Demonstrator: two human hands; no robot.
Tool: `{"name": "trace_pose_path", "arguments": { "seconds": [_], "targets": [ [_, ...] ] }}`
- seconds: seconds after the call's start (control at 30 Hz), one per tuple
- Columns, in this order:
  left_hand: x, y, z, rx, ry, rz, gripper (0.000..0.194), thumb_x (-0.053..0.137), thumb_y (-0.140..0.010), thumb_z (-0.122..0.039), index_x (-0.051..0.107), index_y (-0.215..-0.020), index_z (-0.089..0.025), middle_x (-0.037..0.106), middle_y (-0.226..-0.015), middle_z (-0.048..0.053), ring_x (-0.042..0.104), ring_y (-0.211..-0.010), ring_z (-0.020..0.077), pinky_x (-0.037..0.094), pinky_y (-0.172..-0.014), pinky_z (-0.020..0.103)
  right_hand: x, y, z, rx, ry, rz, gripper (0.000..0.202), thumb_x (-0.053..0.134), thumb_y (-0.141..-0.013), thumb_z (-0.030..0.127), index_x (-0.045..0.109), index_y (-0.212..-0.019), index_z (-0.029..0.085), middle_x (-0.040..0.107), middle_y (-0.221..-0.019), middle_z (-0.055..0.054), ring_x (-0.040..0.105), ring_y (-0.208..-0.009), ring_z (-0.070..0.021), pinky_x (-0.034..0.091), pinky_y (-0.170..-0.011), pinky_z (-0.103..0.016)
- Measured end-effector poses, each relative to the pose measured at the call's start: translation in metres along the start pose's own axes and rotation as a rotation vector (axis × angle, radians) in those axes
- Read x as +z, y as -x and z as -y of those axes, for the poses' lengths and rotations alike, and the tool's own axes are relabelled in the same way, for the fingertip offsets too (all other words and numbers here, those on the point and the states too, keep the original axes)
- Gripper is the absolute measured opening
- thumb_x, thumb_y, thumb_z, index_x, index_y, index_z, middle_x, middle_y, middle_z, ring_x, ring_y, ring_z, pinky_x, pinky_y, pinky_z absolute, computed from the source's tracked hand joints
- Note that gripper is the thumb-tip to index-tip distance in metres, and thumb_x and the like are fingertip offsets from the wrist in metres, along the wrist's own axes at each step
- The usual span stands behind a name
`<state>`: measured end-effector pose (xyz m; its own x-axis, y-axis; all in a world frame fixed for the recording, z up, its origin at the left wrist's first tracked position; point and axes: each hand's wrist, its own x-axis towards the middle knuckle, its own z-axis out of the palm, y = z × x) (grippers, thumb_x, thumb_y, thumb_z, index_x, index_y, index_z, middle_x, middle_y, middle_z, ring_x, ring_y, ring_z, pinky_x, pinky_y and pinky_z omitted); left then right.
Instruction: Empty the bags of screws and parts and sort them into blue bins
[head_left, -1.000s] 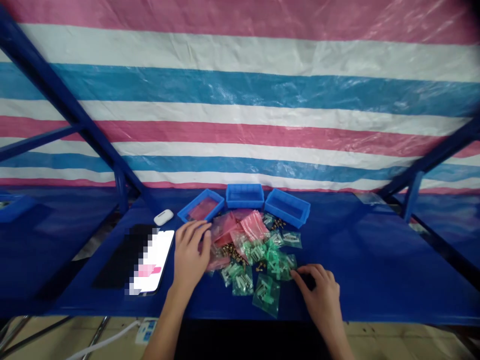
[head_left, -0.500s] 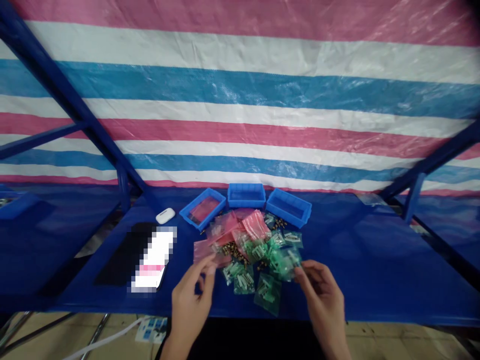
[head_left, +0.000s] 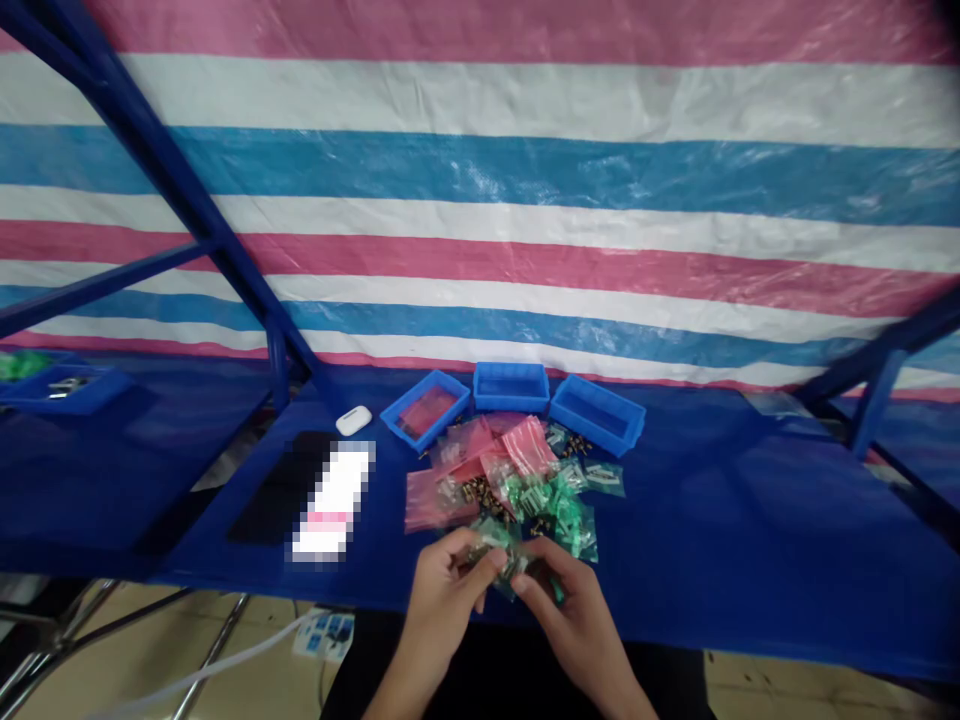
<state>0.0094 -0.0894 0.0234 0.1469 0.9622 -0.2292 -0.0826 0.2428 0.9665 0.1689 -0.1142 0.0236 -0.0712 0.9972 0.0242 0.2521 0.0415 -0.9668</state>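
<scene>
In front of the pile, at the table's near side, my two hands have come close together. My left hand (head_left: 454,585) is closed, its thumb and fingers pinching small clear plastic bags (head_left: 495,533) with pale, greenish parts in them. Opposite it, my right hand (head_left: 566,592) pinches the same bunch of bags from the right, with a bit of green showing by its fingers. How many bags lie between the hands is hidden. Just beyond are pink bags (head_left: 529,447), loose brass-coloured pieces (head_left: 484,495) and green-filled bags (head_left: 571,525).
Three blue trays stand behind the pile: the left tray (head_left: 391,418) holds pink bags, beside the middle tray (head_left: 511,400) and the right tray (head_left: 637,437). Leftward lie a white case (head_left: 354,420), a blurred-out phone (head_left: 337,495) and a black mat (head_left: 274,500). Blue frame bars (head_left: 225,240) slant upward.
My right hand has moved left and my left hand right, so they now meet over the small bags at the pile's front, which they hold. The whole view has shifted slightly.
</scene>
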Motion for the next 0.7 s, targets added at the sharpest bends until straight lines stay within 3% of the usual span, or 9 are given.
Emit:
{"name": "trace_pose_path", "arguments": {
  "seconds": [0.1,0.17,0.23,0.3,0.37,0.47,0.57,0.7],
  "targets": [
    [0.002,0.001,0.0,0.065,-0.08,0.02,0.023,0.068,-0.081,-0.037,0.065,-0.075,-0.015,0.059,-0.065,0.001,0.048,-0.05,0.0088,0.038,-0.045,0.02,-0.004,0.0,0.001,-0.05,0.102,-0.023,0.016,0.06,-0.089,0.034,0.063,-0.082,0.02,0.058,-0.072,0.0,0.053,-0.065,-0.0146,0.043,-0.058,-0.024],
    [0.0,0.001,-0.003,0.223,-0.196,0.051,0.013,0.069,-0.081,-0.031,0.07,-0.08,-0.018,0.067,-0.081,0.006,0.06,-0.065,0.0151,0.049,-0.057,0.026,-0.009,0.0,0.0,-0.173,0.145,-0.079,0.007,0.06,-0.089,0.027,0.065,-0.09,0.022,0.064,-0.085,-0.003,0.058,-0.079,-0.0177,0.048,-0.071,-0.028],
    [-0.003,0.0,-0.007,0.434,-0.329,0.058,0.004,0.069,-0.081,-0.023,0.072,-0.08,-0.022,0.07,-0.097,0.007,0.064,-0.087,0.0208,0.052,-0.078,0.035,-0.014,-0.001,-0.001,-0.335,0.205,-0.111,0.011,0.059,-0.089,0.019,0.066,-0.095,0.025,0.066,-0.099,-0.004,0.058,-0.097,-0.0216,0.046,-0.088,-0.036],
    [-0.005,-0.001,-0.011,0.583,-0.421,0.042,0.013,0.066,-0.082,-0.017,0.071,-0.073,-0.025,0.07,-0.102,0.006,0.062,-0.097,0.0226,0.048,-0.09,0.042,-0.019,-0.002,-0.003,-0.443,0.253,-0.125,0.017,0.059,-0.087,0.013,0.067,-0.094,0.027,0.068,-0.104,-0.004,0.056,-0.108,-0.0238,0.044,-0.095,-0.041],
    [-0.006,-0.002,-0.011,0.638,-0.465,0.023,0.02,0.064,-0.083,-0.015,0.069,-0.067,-0.026,0.071,-0.099,0.005,0.061,-0.097,0.0229,0.048,-0.091,0.044,-0.022,-0.003,-0.004,-0.464,0.251,-0.127,0.018,0.058,-0.087,0.012,0.067,-0.09,0.027,0.069,-0.105,-0.004,0.054,-0.113,-0.0245,0.044,-0.096,-0.042],
    [-0.005,-0.002,-0.009,0.59,-0.47,0.024,0.013,0.068,-0.082,-0.021,0.07,-0.07,-0.025,0.072,-0.087,0.006,0.063,-0.086,0.0224,0.052,-0.08,0.039,-0.021,-0.002,-0.007,-0.384,0.191,-0.118,0.013,0.059,-0.088,0.017,0.067,-0.09,0.027,0.07,-0.098,-0.004,0.059,-0.107,-0.0239,0.047,-0.091,-0.039],
    [-0.004,-0.002,-0.006,0.427,-0.448,0.028,0.005,0.072,-0.079,-0.028,0.072,-0.078,-0.023,0.069,-0.074,0.004,0.062,-0.068,0.0179,0.051,-0.065,0.029,-0.016,0.0,-0.01,-0.219,0.137,-0.119,0.012,0.062,-0.088,0.026,0.067,-0.099,0.026,0.069,-0.09,-0.004,0.064,-0.088,-0.0207,0.051,-0.077,-0.031],
    [-0.005,0.0,-0.003,0.334,-0.471,0.03,0.01,0.064,-0.086,-0.03,0.072,-0.088,-0.024,0.07,-0.078,0.002,0.064,-0.072,0.0162,0.051,-0.069,0.025,-0.017,0.002,-0.013,-0.114,0.127,-0.127,0.019,0.061,-0.088,0.033,0.067,-0.104,0.024,0.067,-0.085,-0.003,0.064,-0.08,-0.0183,0.05,-0.072,-0.026]
  ]
}}
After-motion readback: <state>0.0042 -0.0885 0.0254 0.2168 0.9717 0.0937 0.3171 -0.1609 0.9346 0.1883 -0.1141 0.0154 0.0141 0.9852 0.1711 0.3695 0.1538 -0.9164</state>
